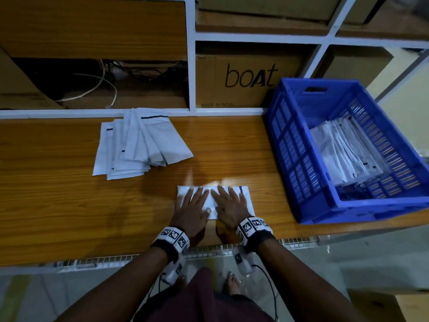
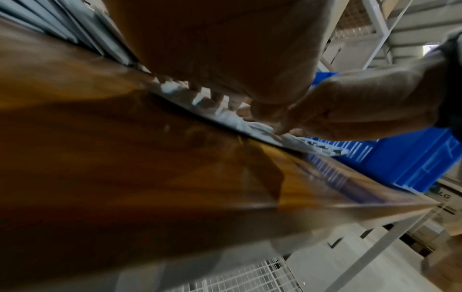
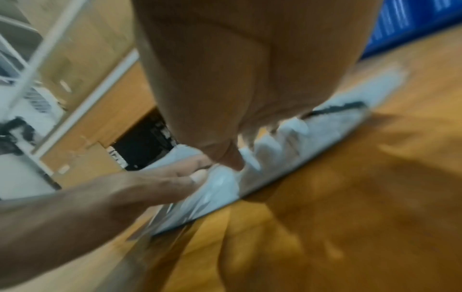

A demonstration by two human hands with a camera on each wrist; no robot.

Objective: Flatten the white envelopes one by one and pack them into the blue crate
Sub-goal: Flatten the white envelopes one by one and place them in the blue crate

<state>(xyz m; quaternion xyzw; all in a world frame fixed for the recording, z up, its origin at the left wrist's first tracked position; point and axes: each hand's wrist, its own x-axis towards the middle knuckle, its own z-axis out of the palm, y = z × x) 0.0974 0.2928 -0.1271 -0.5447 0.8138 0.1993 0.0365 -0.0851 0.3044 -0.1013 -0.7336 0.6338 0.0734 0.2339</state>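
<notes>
One white envelope (image 1: 247, 196) lies flat on the wooden table (image 1: 58, 205) near its front edge. My left hand (image 1: 192, 206) and right hand (image 1: 228, 205) press on it side by side, palms down, fingers straight and spread. In the left wrist view the envelope (image 2: 232, 120) shows as a thin white edge under my left palm (image 2: 225, 49). The right wrist view shows the envelope (image 3: 287, 142) under my right palm (image 3: 237, 69), blurred. A fanned pile of white envelopes (image 1: 139, 142) lies at the back left. The blue crate (image 1: 301, 159) at the right holds several envelopes (image 1: 348, 152).
White shelving with a cardboard "boat" box (image 1: 246, 80) stands behind the table. Loose cables (image 1: 104, 80) lie in the left shelf bay. The table's front edge has a wire mesh lip (image 1: 116, 260). My bare feet (image 1: 232, 282) show on the floor below.
</notes>
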